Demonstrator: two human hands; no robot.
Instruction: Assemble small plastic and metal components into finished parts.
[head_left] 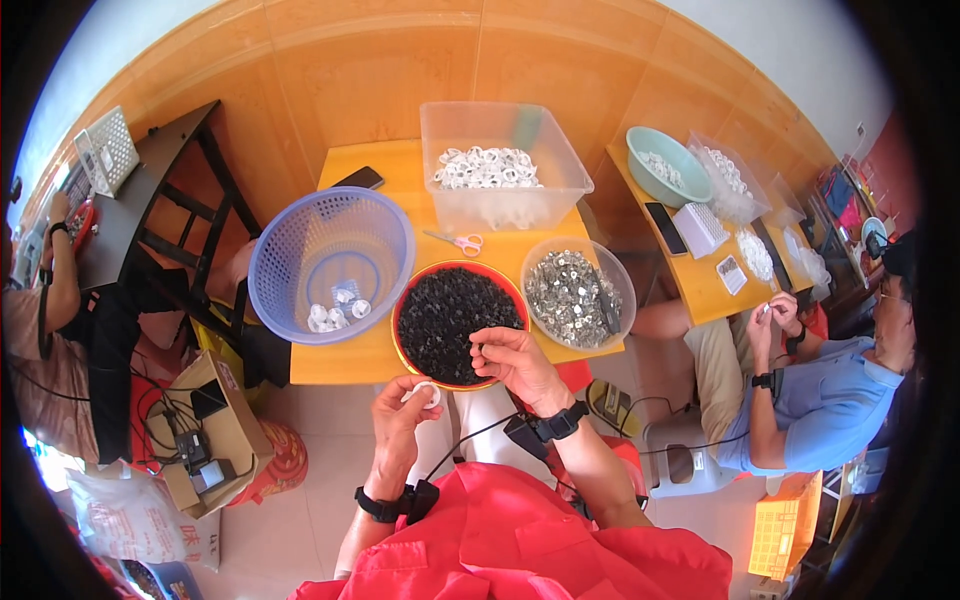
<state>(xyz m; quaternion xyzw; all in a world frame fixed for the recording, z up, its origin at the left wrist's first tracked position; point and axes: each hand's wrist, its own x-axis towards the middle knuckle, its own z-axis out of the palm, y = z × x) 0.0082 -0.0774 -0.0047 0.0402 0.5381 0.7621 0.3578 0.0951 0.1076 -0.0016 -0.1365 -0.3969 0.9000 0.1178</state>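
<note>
My left hand is closed on a round white plastic part with an opening in its middle, held just in front of the table edge. Over the near right side of a red bowl heaped with small black pieces, my right hand pinches a tiny dark piece. Its exact shape is too small to make out. To the right of the bowl a clear round tub holds small metal parts. A blue-purple basket on the left contains several white parts.
A clear bin of white rings stands at the back, with scissors before it and a phone left of it. At the right table a co-worker handles a small part. Another person sits far left beside a cardboard box.
</note>
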